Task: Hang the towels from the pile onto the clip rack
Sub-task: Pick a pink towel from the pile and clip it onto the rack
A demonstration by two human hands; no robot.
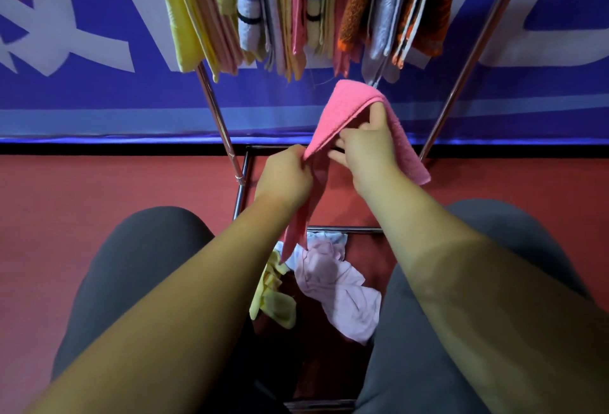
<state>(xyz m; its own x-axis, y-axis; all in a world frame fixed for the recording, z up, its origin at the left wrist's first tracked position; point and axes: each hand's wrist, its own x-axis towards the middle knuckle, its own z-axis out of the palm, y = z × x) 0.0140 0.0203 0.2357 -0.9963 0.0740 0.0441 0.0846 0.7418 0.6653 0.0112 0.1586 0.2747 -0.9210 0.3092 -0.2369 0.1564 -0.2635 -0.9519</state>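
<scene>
A bright pink towel [346, 107] is held up in front of me, folded over my right hand [365, 146], whose fingers are tucked under the fold and pinch it. My left hand [286, 176] grips the towel's lower edge; a long tail of it hangs down between my arms. Above, the clip rack carries several hanging towels [296, 8] in yellow, peach, pink, orange and grey. Between my knees lies the pile: a pale pink towel [339, 288], a yellow one [273, 298] and a white one [333, 239].
The rack's chrome legs [220, 123] slant down on both sides, and low cross bars [346, 230] run in front of the pile. A blue banner [99, 94] with white letters covers the wall behind. The floor [99, 189] is red. My knees flank the pile.
</scene>
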